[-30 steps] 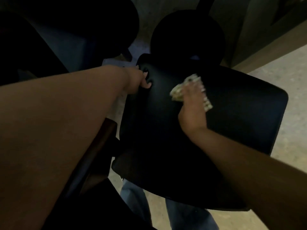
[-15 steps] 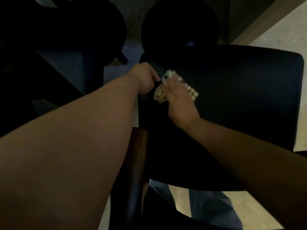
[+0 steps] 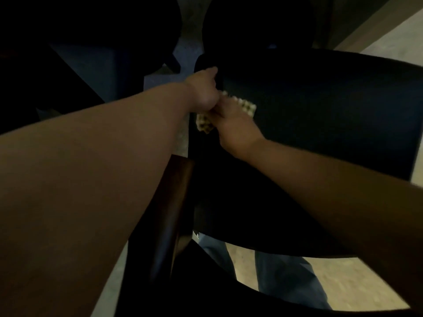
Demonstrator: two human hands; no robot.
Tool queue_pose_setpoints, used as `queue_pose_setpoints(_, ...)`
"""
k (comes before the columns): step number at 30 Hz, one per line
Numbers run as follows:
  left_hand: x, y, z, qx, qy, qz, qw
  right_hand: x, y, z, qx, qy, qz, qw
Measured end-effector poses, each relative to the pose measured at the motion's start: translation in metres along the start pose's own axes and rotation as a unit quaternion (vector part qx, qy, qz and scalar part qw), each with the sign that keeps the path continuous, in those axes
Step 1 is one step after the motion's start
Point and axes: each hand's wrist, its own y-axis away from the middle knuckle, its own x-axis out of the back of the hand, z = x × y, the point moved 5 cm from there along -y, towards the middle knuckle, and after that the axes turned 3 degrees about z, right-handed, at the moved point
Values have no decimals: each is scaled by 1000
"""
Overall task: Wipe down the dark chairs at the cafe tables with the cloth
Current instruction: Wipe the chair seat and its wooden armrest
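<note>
A dark chair [image 3: 320, 124] fills the middle and right of the view, its broad black surface tilted toward me. My left hand [image 3: 202, 90] grips the chair's far left edge, fingers curled over the rim. Right beside it my right hand [image 3: 233, 124] presses a pale checked cloth [image 3: 203, 125] against the black surface; cloth corners stick out on both sides of the hand, whose fingers are partly hidden. The two hands touch.
A brown wooden chair part [image 3: 169, 202] runs down below my left forearm. Two round dark seats [image 3: 256, 24] stand beyond the chair. A table edge [image 3: 366, 26] crosses the top right. Pale floor [image 3: 357, 280] and my blue trouser legs [image 3: 288, 277] show below.
My right hand has slid the cloth leftward across the chair surface until it meets my left hand. The left hand kept its grip on the edge while the view shifted.
</note>
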Motion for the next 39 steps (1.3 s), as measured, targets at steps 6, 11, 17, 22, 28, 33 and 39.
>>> queue_pose_setpoints(6, -5, 13, 6, 10, -65, -63, 996, -58, 146, -88, 219, -8, -150, 964)
queue_pose_setpoints(11, -23, 27, 18, 6, -286, -95, 954, -52, 175, -71, 307, 5, -173, 936)
queue_pose_setpoints(17, -42, 29, 32, -2, -489, -88, 868, -12, 110, 35, 43, -24, -68, 996)
queue_pose_setpoints(22, -46, 34, 37, -29, -529, -88, 844, -46, 160, -27, 151, 7, -131, 980)
queue_pose_setpoints(28, -50, 40, 42, -32, -543, -89, 835, -48, 204, -25, 244, 4, -193, 950)
queue_pose_setpoints(33, -59, 41, 50, -39, -533, -91, 841, 6, 157, 64, 4, -46, -19, 999)
queue_pose_setpoints(39, -63, 36, 50, -38, -494, -86, 865, 32, 139, 113, -347, -24, 135, 928)
